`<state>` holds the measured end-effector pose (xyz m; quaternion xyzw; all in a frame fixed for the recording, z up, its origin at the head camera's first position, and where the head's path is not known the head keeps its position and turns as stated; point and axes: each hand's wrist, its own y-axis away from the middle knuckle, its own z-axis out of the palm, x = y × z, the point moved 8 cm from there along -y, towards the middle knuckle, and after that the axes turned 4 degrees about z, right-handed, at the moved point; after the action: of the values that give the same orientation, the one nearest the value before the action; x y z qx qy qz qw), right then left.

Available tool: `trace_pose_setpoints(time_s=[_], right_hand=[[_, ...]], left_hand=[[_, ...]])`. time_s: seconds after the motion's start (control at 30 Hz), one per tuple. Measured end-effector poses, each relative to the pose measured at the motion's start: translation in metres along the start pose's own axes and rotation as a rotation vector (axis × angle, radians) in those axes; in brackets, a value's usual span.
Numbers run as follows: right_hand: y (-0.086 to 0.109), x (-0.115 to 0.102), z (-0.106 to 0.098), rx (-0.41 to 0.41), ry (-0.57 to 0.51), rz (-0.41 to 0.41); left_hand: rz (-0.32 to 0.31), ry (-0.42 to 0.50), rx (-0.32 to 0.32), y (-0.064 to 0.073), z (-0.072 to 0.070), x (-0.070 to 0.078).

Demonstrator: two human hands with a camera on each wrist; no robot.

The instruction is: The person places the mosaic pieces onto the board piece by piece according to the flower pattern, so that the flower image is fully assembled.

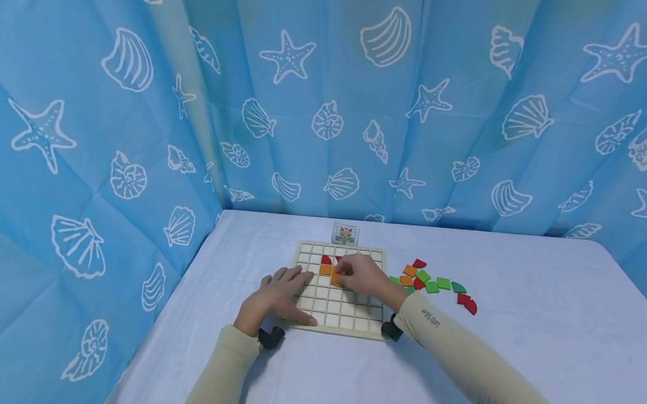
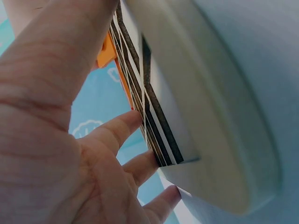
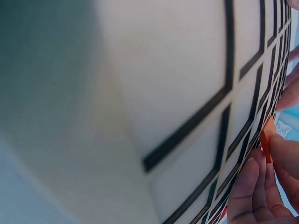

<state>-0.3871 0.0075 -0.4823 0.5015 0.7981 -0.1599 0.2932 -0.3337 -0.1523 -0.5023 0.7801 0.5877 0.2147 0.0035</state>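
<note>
A wooden grid board [image 1: 343, 332] with white square cells lies on the table. My left hand [image 1: 277, 296] rests on its left side with fingers spread, thumb at the near edge; in the left wrist view its fingertips [image 2: 130, 122] touch the board's side. My right hand [image 1: 361, 274] is over the upper middle of the grid, pinching an orange square tile [image 3: 267, 133] between thumb and fingers, tilted close over the cells. Just left of that hand, a red quarter-round tile [image 1: 327, 260] sits in a cell above an orange square tile [image 1: 325, 269]. Another red tile is partly hidden behind the right hand.
Right of the board lie several loose tiles, including green squares [image 1: 443, 283], orange squares [image 1: 410, 270], a dark green quarter-round [image 1: 458, 287] and red ones [image 1: 470, 306]. A small gridded picture card [image 1: 345, 233] lies beyond the board. A blue shell-print curtain [image 1: 326, 165] hangs behind the white table [image 1: 514, 362].
</note>
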Motion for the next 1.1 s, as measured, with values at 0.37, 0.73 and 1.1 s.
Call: trace_pose_setpoints(time_s=[0.37,0.73,1.1], right_hand=[[0.0008,-0.0011,0.0058,-0.038,0.049,0.040],[0.0015,0.0015,0.0056,-0.046,0.013,0.082],[0.0042,0.0044,0.0027,-0.077,-0.028,0.062]], left_hand=[[0.002,-0.001,-0.002,0.0008,-0.0021,-0.0002],[0.003,-0.007,-0.005,0.0015,-0.0042,0.0007],[0.006,0.000,-0.004,-0.0003,0.0001,0.0014]])
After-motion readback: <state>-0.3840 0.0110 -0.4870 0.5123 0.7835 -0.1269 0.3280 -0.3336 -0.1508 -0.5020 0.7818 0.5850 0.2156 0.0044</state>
